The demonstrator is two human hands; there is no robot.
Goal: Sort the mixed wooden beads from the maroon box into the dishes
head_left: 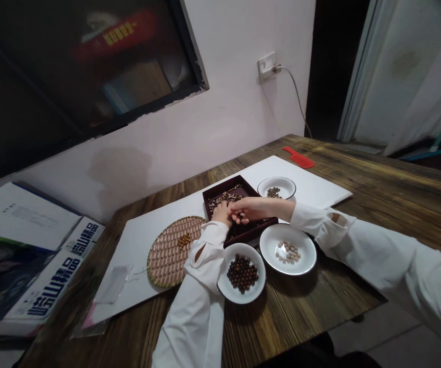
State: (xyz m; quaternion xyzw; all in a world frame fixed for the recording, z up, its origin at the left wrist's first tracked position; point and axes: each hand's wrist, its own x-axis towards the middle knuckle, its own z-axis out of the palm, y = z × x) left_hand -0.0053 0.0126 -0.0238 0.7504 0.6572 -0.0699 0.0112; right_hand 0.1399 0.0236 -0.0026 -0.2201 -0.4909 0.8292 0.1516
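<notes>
My left hand (221, 213) and my right hand (251, 209) meet above a dark maroon square tray (215, 194) holding mixed brown and pale beads. Their fingertips touch the beads or nearly so, and I cannot tell whether they hold any. Below my hands sit a white plate (224, 287) of dark brown beads and a white bowl (272, 245) of pale beads. A small white dish (286, 186) of beads stands beyond the tray. Left of my left wrist lies a round woven tray (167, 250) with a small cluster of yellowish beads.
A white board (305, 179) lies under these containers on a dark wooden table (397, 204). A red plastic comb (298, 157) lies beyond it. Printed boxes and papers (51, 266) are stacked at the left, beside a clear plastic bag (113, 283).
</notes>
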